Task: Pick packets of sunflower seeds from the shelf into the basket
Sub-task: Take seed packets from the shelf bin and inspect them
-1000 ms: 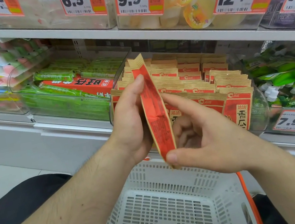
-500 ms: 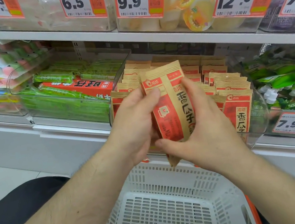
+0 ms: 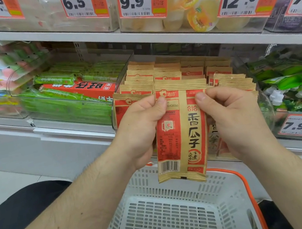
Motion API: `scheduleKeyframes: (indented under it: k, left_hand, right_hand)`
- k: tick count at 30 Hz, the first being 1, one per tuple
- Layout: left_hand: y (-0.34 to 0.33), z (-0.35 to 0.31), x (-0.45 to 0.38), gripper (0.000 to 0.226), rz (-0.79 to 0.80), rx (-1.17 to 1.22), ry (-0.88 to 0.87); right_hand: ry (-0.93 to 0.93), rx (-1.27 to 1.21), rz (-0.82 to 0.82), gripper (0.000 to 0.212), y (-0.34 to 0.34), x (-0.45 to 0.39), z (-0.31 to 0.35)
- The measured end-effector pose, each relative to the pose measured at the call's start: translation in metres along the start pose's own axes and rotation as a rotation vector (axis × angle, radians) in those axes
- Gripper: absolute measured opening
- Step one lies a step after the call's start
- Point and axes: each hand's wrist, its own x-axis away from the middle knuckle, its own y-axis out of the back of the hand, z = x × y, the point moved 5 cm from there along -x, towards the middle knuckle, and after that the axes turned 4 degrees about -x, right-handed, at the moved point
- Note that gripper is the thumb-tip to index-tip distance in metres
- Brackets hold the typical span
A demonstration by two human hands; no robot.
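Packet turned face-on

Since a second ago we have swung the seed packet [image 3: 179,129] from edge-on to flat — left hand [image 3: 141,132] and right hand [image 3: 234,120] pinch its upper corners, holding it above the basket's [image 3: 165,223] far rim, before the shelf [image 3: 172,35]

The seed packet [image 3: 181,129] is matt kraft-look paper with smooth red printed panels and crimped, ribbed end seals. The basket [image 3: 165,223] is white moulded plastic, perforated, with a glossy orange handle [image 3: 245,184]. Clear, glossy plastic bins [image 3: 70,72] sit on smooth white shelving [image 3: 92,38].
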Motion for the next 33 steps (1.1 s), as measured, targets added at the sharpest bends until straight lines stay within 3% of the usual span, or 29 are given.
scheduleKeyframes:
  k: [4, 10, 15, 22, 27, 33]
  left_hand:
    - [0.0, -0.001, 0.0, 0.026, -0.002, 0.013, 0.004]
    - [0.005, -0.006, -0.001, 0.026, -0.027, 0.046, 0.001]
    - [0.005, -0.006, 0.0, 0.026, -0.046, 0.036, 0.012]
    - [0.013, -0.01, -0.001, 0.027, -0.131, 0.042, -0.002]
    - [0.013, -0.01, -0.001, 0.027, -0.149, 0.032, 0.002]
    - [0.016, -0.014, -0.001, 0.027, -0.199, 0.059, -0.025]
  right_hand:
    - [-0.032, -0.036, 0.045, 0.024, -0.002, -0.001, -0.003]
    - [-0.15, -0.023, 0.277, 0.025, -0.009, 0.004, -0.003]
    - [-0.152, 0.032, 0.261, 0.03, -0.006, 0.004, -0.003]
    - [-0.207, 0.026, 0.381, 0.045, -0.017, 0.01, -0.008]
    - [-0.208, 0.067, 0.408, 0.045, -0.017, 0.009, -0.009]
    - [-0.223, 0.073, 0.464, 0.028, -0.02, 0.011, -0.01]
